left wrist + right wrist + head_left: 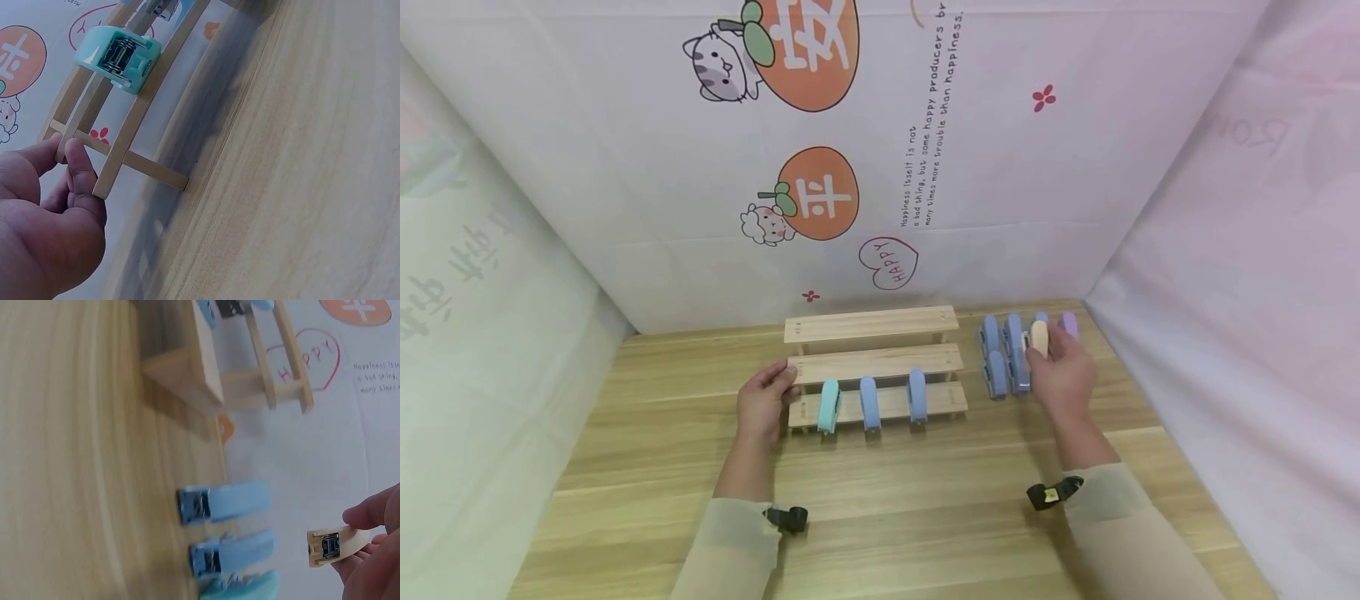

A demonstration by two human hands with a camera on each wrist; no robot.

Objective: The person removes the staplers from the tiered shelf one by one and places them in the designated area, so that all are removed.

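1. We see a right hand (1063, 379), fingers clamped on a cream stapler (1039, 338), near the right back corner of the desk (917, 517).
2. We find the left hand (762, 404) at a wooden rack (874, 364), its thumb and fingers pinching the left end of the middle plank.
3. The three-plank rack stands by the desk's back edge, and we count three staplers lying across its lowest plank: a mint stapler (829, 406) at the left end, then two blue staplers (870, 403).
4. Between rack and right edge, we see a cluster of blue staplers (990, 335) beside the right hand; a purple stapler (1070, 324) sits just past that hand, nearest the corner.
5. Behind, we see a printed cloth (985, 167).
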